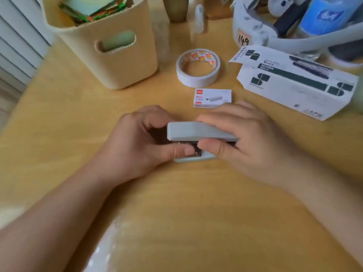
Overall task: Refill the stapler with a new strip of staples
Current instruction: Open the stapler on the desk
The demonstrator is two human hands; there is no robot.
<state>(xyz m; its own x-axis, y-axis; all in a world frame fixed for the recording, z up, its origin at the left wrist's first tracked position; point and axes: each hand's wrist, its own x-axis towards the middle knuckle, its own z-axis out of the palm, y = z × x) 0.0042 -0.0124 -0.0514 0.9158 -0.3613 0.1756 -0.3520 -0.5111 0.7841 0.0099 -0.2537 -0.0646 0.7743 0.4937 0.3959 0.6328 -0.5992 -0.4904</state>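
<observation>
A pale grey stapler (188,132) rests on the wooden table (176,203) in the middle of the view, held by both hands. My left hand (137,142) grips its left end, thumb pressed against the front near the dark metal mouth. My right hand (245,140) wraps the right end, fingers over the top cover and thumb on the front. The cover looks slightly raised above the base. A small white staple box (213,98) with red print lies flat just behind the hands. No loose staple strip is visible.
A beige bin (110,48) with papers stands at the back left. A roll of white tape (198,67) lies behind the staple box. A long white carton (294,81) lies at the right, and a grey organizer (261,26) with bottles stands behind it.
</observation>
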